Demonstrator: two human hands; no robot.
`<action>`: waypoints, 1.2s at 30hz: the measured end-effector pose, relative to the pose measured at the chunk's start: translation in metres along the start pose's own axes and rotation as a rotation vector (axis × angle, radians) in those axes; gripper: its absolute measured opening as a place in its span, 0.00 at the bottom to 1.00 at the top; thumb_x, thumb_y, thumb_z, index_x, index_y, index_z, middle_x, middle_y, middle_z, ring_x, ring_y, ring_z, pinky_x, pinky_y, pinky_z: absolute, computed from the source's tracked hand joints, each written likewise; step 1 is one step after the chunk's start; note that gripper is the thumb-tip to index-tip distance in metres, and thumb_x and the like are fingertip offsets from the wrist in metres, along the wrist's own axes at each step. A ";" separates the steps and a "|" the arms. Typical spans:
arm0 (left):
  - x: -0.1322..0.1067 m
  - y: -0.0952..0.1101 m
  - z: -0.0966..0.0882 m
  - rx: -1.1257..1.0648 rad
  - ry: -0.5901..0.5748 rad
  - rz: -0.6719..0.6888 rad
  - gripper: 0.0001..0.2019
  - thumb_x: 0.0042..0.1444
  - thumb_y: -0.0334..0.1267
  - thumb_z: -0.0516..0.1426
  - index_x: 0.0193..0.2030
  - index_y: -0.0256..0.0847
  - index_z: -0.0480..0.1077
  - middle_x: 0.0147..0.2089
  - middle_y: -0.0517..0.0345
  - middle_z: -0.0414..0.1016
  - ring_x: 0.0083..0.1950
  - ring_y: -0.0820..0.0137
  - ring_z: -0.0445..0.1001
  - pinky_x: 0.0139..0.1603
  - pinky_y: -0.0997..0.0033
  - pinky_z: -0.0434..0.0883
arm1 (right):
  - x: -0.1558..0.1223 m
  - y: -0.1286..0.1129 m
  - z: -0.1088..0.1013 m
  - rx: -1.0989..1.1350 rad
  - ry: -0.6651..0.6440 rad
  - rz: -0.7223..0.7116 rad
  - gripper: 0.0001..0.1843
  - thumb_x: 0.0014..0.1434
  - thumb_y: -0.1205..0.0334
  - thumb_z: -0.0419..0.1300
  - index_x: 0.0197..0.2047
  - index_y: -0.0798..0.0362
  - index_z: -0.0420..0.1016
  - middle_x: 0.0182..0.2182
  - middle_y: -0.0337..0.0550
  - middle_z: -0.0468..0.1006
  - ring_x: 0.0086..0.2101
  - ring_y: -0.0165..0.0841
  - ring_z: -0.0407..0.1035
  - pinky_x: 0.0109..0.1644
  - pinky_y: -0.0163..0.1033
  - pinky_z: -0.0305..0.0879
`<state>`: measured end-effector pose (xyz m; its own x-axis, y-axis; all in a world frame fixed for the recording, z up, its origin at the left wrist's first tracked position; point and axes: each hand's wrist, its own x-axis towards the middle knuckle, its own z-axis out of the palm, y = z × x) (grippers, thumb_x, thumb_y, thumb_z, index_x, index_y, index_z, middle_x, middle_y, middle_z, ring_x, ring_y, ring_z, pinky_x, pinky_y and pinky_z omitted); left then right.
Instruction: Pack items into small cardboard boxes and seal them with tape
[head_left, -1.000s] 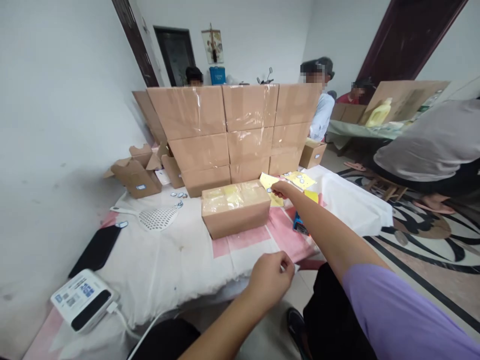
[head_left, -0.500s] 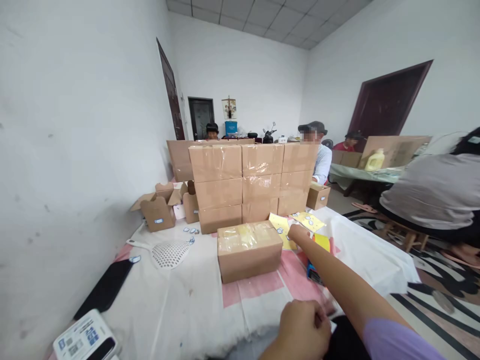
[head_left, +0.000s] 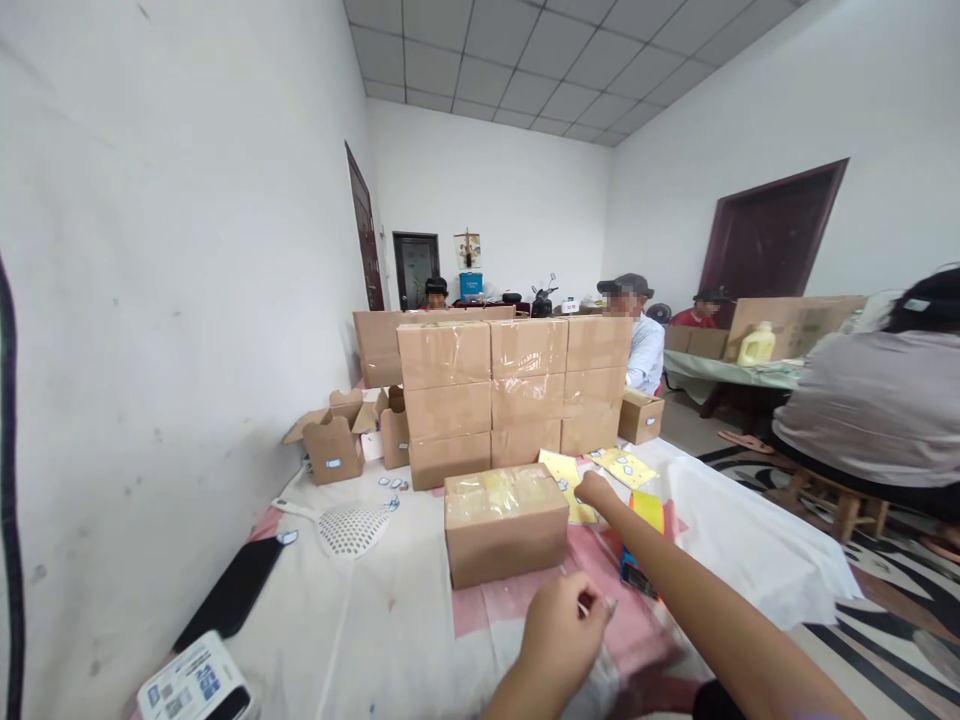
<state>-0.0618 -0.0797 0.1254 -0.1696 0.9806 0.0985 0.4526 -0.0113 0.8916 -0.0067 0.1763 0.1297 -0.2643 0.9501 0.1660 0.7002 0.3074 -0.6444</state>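
Note:
My left hand point(head_left: 566, 630) is in front of the taped cardboard box point(head_left: 508, 545), its thumb and finger pinched together. Whatever they hold is too small to make out. Farther out, my right hand point(head_left: 596, 492) is closed at the edge of a yellow patterned sheet point(head_left: 559, 475); its fingertips are hidden, so I cannot tell what is in them. A second yellow sheet point(head_left: 624, 467) lies just beyond. Partly behind my right forearm stands a tape dispenser point(head_left: 636, 570), blue at its base, with a yellow roll point(head_left: 649, 512).
Stacked taped boxes point(head_left: 487, 400) form a wall across the table. At left are opened small cartons point(head_left: 334, 450), a white perforated scoop point(head_left: 352, 528), a black phone-like slab point(head_left: 231, 592) and a white labelled device point(head_left: 196, 680). Co-workers sit beyond the stack and at right point(head_left: 862, 400).
My left hand has moved up and left, closer to the box. My right hand stays by the yellow sheet. The camera view has tilted up slightly.

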 end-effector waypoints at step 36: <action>0.020 -0.022 -0.032 0.586 0.324 0.669 0.16 0.64 0.27 0.50 0.55 0.44 0.70 0.50 0.55 0.82 0.45 0.68 0.81 0.44 0.74 0.77 | -0.111 -0.014 -0.058 0.605 -0.678 -0.332 0.07 0.59 0.61 0.61 0.32 0.55 0.76 0.25 0.38 0.72 0.28 0.29 0.64 0.32 0.34 0.56</action>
<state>-0.1031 -0.0665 0.1216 0.0895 0.7032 0.7053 0.8966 -0.3653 0.2504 0.0513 0.0699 0.1636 -0.8464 0.5286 0.0650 0.1109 0.2943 -0.9492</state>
